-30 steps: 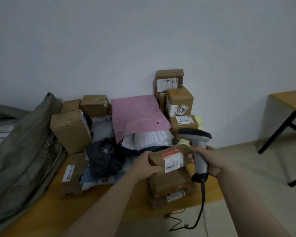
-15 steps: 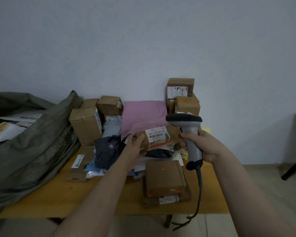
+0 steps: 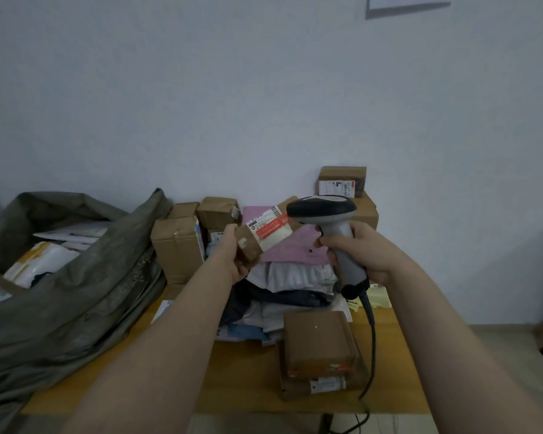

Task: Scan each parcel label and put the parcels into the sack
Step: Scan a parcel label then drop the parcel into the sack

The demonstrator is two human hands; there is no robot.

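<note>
Parcel (image 3: pixel 248 245): gripping its lower end in the left hand (image 3: pixel 232 260), holding it tilted above the pile (image 3: pixel 295 277) on the table (image 3: pixel 248 380), showing its label (image 3: pixel 270 228). Clutching the scanner (image 3: pixel 322 208) by its handle in the right hand (image 3: pixel 362 255), head just beside the label, perhaps touching it, with the sack (image 3: pixel 76 302) lying open at left.
</note>
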